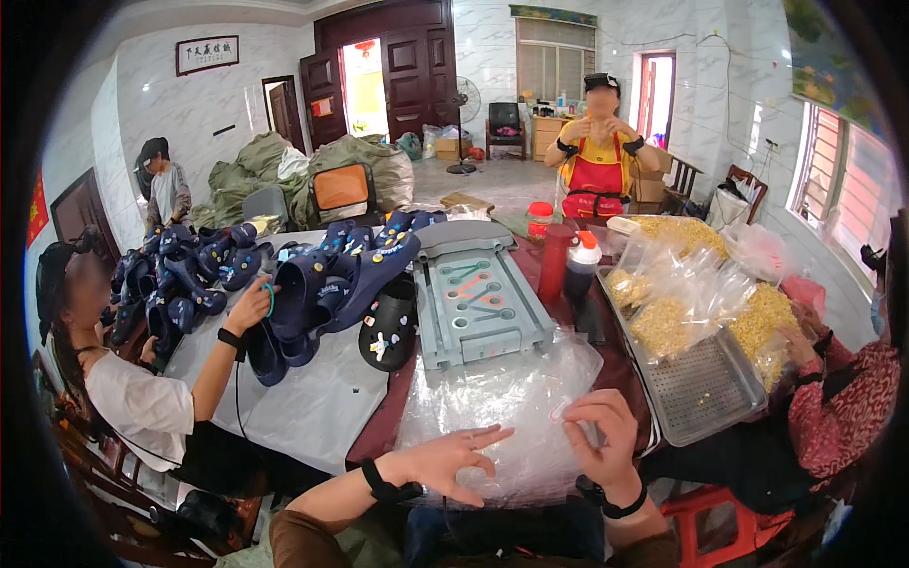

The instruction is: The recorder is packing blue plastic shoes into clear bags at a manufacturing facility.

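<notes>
My left hand [453, 462] lies flat with spread fingers on a stack of clear plastic bags [497, 393] at the near edge of the dark red table [379, 431]. My right hand [603, 432] curls its fingers on the right side of the same stack, pinching the top clear bag near its edge. Both wrists wear black bands. Just beyond the bags lies a grey plastic panel [478, 303] with slots.
A metal perforated tray [705, 393] holds bags of yellow pieces [682, 303] on the right, where a person in a red patterned sleeve [843, 417] sits. Two red bottles [568, 265] stand mid-table. At left a seated person's hand [248, 308] touches a heap of dark blue clogs [312, 279]. Another person [598, 142] stands at the back.
</notes>
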Available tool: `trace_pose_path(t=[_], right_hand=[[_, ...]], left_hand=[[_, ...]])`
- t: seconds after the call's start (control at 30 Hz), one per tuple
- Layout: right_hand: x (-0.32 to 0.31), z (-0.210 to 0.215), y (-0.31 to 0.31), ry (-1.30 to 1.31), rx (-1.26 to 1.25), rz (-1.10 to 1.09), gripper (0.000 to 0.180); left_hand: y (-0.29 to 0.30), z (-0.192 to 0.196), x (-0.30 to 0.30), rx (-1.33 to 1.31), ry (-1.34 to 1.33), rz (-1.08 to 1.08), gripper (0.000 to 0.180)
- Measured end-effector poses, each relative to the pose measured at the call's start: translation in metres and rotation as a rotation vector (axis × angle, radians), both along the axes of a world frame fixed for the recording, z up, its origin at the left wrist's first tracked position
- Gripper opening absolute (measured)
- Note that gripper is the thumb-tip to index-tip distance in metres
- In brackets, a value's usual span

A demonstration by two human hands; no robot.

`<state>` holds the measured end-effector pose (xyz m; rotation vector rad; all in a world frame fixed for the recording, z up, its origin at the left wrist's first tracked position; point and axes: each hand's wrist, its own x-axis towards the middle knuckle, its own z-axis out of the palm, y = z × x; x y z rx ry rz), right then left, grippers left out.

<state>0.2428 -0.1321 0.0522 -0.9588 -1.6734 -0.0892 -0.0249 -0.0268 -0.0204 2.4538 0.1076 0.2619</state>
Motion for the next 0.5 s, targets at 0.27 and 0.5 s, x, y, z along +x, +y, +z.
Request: trace_pose_path(t=[0.27, 0.5], right_hand=[[-0.022, -0.035, 0.033, -0.303, -0.267, 0.102, 0.036], [0.015, -0.133, 0.015, -0.603, -0.719, -0.015, 0.067]], left_hand=[[-0.015, -0.036, -0.002, 0.108, 0.175, -0.032, 0.047], [-0.004, -0.031, -0.006, -0.12, -0.043, 0.02, 0.041]])
